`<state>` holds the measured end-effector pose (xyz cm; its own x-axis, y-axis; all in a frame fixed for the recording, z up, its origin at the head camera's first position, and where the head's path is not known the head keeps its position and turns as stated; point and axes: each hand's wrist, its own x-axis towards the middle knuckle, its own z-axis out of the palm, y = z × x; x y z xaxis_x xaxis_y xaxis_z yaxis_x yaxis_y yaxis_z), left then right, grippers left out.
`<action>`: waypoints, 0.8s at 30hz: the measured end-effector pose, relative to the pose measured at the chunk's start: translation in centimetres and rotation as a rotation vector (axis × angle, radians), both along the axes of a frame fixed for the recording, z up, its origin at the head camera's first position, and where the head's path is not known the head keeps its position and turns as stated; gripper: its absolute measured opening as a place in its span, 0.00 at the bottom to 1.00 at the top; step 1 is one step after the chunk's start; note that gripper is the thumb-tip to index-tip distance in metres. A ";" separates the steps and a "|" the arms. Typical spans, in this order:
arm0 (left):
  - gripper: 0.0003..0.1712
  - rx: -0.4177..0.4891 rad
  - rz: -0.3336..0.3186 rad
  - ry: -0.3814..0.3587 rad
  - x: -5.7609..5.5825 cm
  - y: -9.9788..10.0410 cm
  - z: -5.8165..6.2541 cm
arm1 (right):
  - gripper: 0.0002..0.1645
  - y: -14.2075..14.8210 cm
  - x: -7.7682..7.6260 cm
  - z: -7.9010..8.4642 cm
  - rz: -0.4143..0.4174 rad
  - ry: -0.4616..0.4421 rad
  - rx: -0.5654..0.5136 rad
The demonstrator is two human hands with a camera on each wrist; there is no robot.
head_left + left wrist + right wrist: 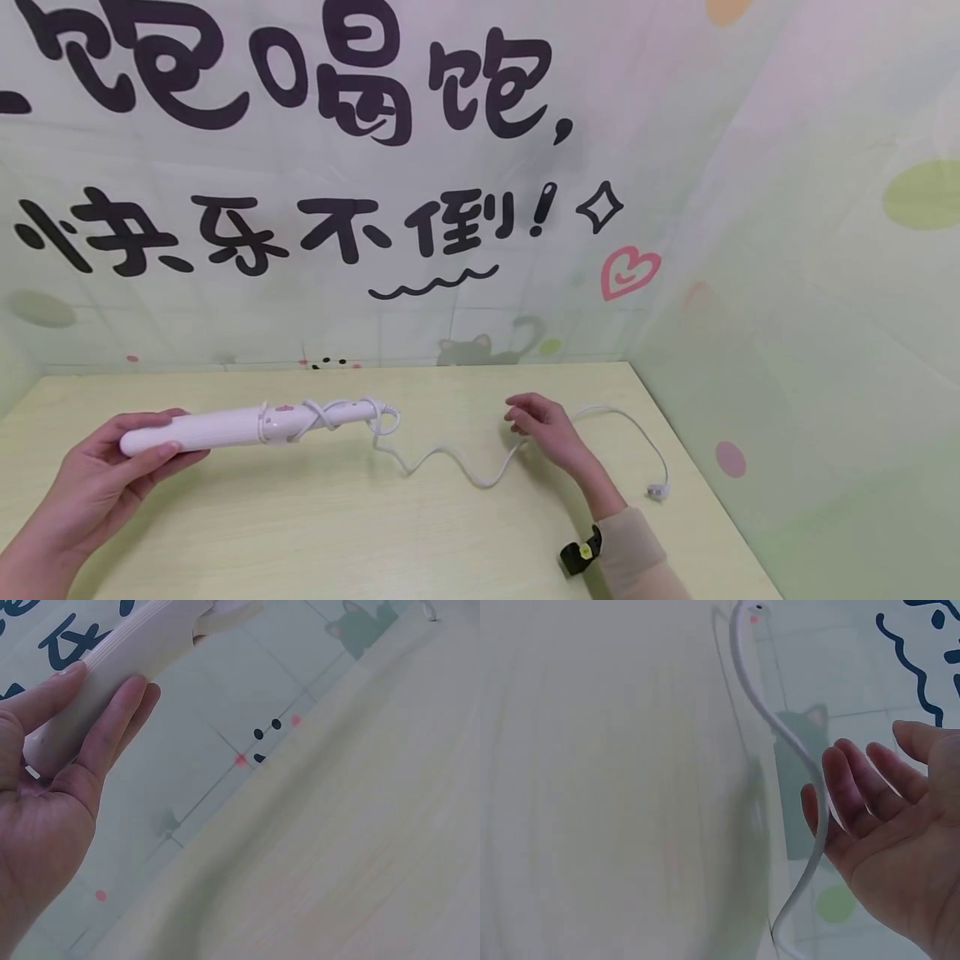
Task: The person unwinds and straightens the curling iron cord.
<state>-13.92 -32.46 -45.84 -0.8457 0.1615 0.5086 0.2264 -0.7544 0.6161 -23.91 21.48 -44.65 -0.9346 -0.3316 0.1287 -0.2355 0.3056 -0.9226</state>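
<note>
Found white wand-like appliance (213, 429) raised above the left part of the table (375, 533), gripped at its rounded end by the left hand (105, 479) and wrapped near the other end by its cord (823, 814). Noted right hand (551, 429) relaxed, with loosely bent fingers beside the same cord. Saw plug (657, 492) near the table's right edge.

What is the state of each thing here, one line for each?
White wand: raised off the table; power on or off, cannot tell.
Cord: partly wound round the wand, the rest loose.
Plug: lying on the table, unplugged.
Left grip: holding the wand's end.
Right grip: loosely bent, next to the cord.
</note>
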 end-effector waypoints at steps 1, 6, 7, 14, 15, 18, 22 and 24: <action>0.30 0.001 -0.003 0.001 0.0 0.1 0.0 | 0.18 -0.2 0.1 0.1 0.011 0.010 -0.015; 0.30 0.003 -0.013 0.006 -0.2 0.4 0.1 | 0.23 -2.0 0.6 0.9 0.092 0.014 -0.113; 0.30 0.005 -0.016 0.007 -0.3 0.4 0.1 | 0.23 -2.5 0.7 1.0 0.116 0.015 -0.121; 0.30 0.009 -0.004 -0.004 -0.1 0.4 0.0 | 0.27 -6.3 1.5 1.1 0.241 0.013 -0.142; 0.30 0.009 0.000 -0.007 -0.1 0.4 0.0 | 0.27 -6.7 1.6 1.0 0.243 0.006 -0.148; 0.30 0.004 0.003 -0.015 0.0 0.4 -0.1 | 0.28 -7.9 1.8 0.7 0.254 -0.025 -0.160; 0.31 0.017 -0.018 -0.006 -0.2 0.6 0.0 | 0.30 -9.2 2.0 0.3 0.335 -0.064 -0.163; 0.31 0.025 -0.027 0.001 -0.3 0.7 0.0 | 0.32 -9.7 2.2 0.0 0.398 -0.084 -0.156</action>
<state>-14.17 -31.72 -45.81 -0.8406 0.1712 0.5138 0.2069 -0.7753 0.5968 -21.73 11.76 -44.60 -0.7473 -0.6506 0.1352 -0.2292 0.0614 -0.9714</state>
